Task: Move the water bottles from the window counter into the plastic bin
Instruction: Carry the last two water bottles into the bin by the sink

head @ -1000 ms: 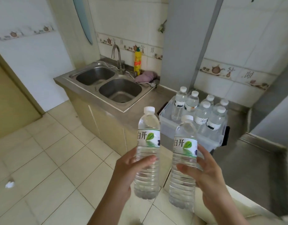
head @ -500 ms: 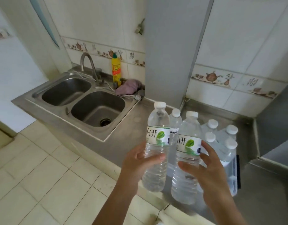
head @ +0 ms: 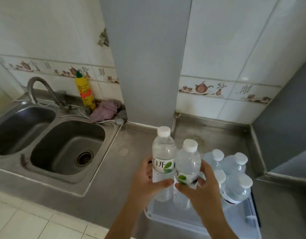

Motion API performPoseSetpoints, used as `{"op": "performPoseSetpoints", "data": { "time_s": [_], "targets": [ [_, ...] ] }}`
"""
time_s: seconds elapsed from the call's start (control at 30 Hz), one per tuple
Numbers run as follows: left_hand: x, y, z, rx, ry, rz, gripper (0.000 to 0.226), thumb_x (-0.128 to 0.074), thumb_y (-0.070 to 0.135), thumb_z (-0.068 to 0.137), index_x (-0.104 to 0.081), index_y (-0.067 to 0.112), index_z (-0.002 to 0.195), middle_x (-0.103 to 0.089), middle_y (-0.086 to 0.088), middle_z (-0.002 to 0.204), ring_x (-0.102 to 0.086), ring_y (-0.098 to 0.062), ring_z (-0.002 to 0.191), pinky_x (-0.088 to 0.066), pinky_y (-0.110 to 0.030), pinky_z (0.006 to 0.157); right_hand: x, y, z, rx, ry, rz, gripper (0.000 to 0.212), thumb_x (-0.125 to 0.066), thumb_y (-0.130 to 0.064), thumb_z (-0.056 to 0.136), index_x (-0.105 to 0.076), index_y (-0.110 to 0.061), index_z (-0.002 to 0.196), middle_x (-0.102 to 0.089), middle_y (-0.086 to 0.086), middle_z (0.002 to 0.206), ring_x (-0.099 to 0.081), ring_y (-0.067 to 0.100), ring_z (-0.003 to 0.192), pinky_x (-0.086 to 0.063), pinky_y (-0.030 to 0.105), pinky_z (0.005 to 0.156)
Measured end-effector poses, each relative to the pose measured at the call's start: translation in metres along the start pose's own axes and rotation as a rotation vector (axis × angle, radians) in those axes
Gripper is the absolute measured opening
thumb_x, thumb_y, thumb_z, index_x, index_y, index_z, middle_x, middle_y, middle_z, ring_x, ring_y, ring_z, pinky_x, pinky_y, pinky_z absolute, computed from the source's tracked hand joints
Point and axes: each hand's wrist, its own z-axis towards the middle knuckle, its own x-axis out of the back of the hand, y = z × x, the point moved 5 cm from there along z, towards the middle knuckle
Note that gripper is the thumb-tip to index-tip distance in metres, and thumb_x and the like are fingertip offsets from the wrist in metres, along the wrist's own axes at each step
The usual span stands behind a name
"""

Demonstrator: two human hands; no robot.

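I hold two water bottles upright, caps up: my left hand [head: 147, 184] grips the left bottle [head: 163, 163] and my right hand [head: 203, 188] the right bottle [head: 187, 168], both at their labels. They now hang lower than before, bases dipping into the plastic bin [head: 197, 223], touching side by side.

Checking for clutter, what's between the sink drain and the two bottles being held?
Only bare steel counter lies between the drain and the two bottles in the hands, as the head view shows.
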Motion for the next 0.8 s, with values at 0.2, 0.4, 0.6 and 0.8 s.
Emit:
{"op": "performPoseSetpoints", "data": {
  "time_s": [0.2, 0.4, 0.6, 0.8],
  "targets": [
    [-0.006, -0.021, 0.022, -0.045, 0.0, 0.134, 0.083, -0.092, 0.035, 0.04, -0.051, 0.035, 0.112, -0.071, 0.01, 0.111, -0.067, -0.014, 0.108, -0.053, -0.049, 0.095, -0.006, 0.006, -0.002, 0.18, 0.224, -0.277, 0.086, -0.093, 0.0, 0.044, -0.049, -0.03, 0.112, -0.061, -0.007, 0.093, -0.061, 0.022, 0.089, -0.047, 0.023, 0.073],
    [-0.007, -0.037, 0.039, -0.106, -0.01, 0.249, 0.093, -0.096, 0.042, 0.038, -0.053, 0.03, 0.119, -0.069, 0.007, 0.117, -0.066, -0.014, 0.109, -0.054, -0.048, 0.092, -0.012, 0.012, -0.001, 0.194, 0.279, -0.305, 0.085, -0.093, -0.003, 0.046, -0.047, -0.03, 0.112, -0.058, -0.006, 0.098, -0.057, 0.016, 0.091, -0.038, 0.008, 0.074],
    [-0.012, -0.044, 0.043, -0.237, -0.054, 0.516, 0.087, -0.089, 0.047, 0.032, -0.055, 0.025, 0.108, -0.058, 0.018, 0.106, -0.056, -0.013, 0.101, -0.04, -0.021, 0.088, -0.015, 0.014, -0.003, 0.24, 0.296, -0.379, 0.072, -0.086, 0.009, 0.052, -0.055, -0.021, 0.11, -0.056, -0.002, 0.101, -0.056, 0.017, 0.09, -0.038, 0.0, 0.071],
    [-0.014, -0.035, 0.039, -0.357, -0.018, 0.731, 0.099, -0.085, 0.055, 0.036, -0.048, 0.021, 0.121, -0.042, 0.014, 0.116, -0.034, -0.008, 0.106, -0.031, -0.026, 0.094, -0.013, 0.019, -0.005, 0.202, 0.257, -0.371, 0.072, -0.087, 0.001, 0.058, -0.054, -0.018, 0.12, -0.058, 0.001, 0.112, -0.054, 0.014, 0.099, -0.038, 0.0, 0.078]
  ]
}}
